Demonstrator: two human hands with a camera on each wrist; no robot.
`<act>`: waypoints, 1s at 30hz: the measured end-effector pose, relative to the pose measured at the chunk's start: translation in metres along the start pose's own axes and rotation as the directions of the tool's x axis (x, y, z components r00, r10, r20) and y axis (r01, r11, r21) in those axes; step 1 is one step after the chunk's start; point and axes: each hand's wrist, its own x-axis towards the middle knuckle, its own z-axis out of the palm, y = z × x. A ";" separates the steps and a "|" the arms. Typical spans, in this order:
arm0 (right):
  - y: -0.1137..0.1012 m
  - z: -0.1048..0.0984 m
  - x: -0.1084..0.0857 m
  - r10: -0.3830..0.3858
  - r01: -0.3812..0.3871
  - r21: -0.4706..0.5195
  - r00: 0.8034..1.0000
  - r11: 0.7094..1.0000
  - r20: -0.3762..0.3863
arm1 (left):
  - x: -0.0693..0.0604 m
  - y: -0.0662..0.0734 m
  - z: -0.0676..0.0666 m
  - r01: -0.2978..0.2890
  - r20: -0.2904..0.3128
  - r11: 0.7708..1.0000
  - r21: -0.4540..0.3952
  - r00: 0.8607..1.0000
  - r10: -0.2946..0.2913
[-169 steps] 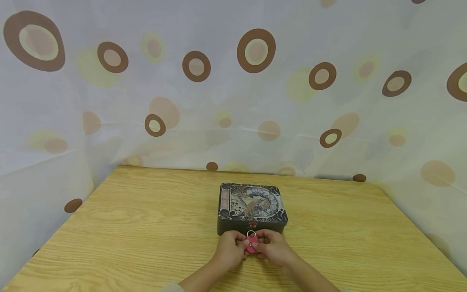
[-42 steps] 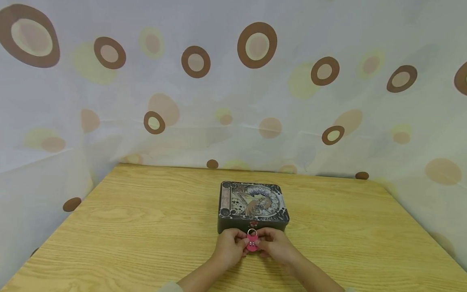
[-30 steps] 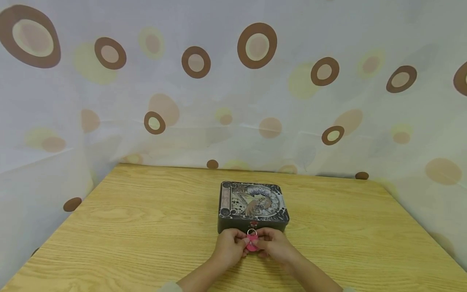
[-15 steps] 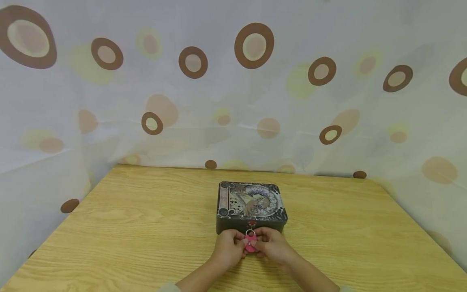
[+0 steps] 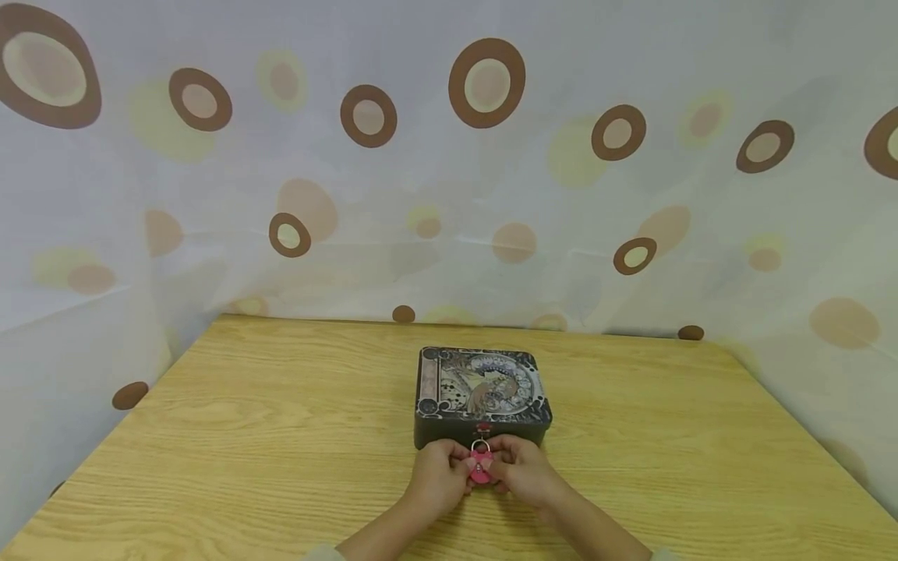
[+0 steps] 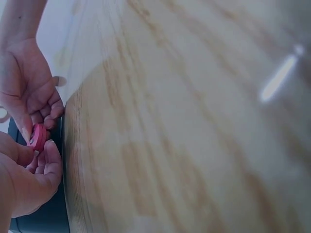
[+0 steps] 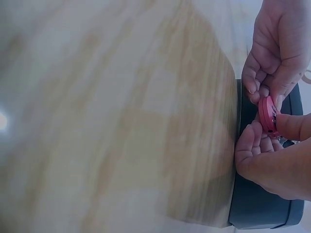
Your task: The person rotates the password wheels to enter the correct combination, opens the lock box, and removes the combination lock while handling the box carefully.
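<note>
A pink combination padlock (image 5: 480, 476) with a metal shackle sits at the front of a dark tin box (image 5: 484, 386), just below its red clasp (image 5: 484, 428). My left hand (image 5: 436, 477) pinches the lock's left side between thumb and fingers. From the other side my right hand (image 5: 528, 472) grips it too, its thumb lying over the number dials. The right wrist view shows the padlock (image 7: 267, 115) edge-on between both hands. In the left wrist view the padlock (image 6: 38, 138) is partly covered by fingers. Whether the shackle passes through the clasp, I cannot tell.
The box has a closed, ornately printed lid and stands on a wood-grain table (image 5: 281, 421). Behind and at both sides hangs a white curtain (image 5: 393, 273) with brown and yellow circles.
Both hands stay on the padlock. My right thumb, off the dials 1.4 s ago, has moved left onto them. The box keeps its place; the head view shifts slightly.
</note>
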 end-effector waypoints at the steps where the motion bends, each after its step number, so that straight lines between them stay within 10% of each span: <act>1: 0.000 0.000 0.000 -0.004 0.004 -0.001 1.000 1.000 0.003 | 0.000 0.000 0.000 0.000 -0.001 1.000 -0.001 1.000 0.000; 30: 0.001 -0.006 -0.002 -0.001 -0.003 0.051 0.997 0.999 0.077 | 0.000 0.002 -0.003 0.026 0.005 1.000 -0.015 1.000 -0.026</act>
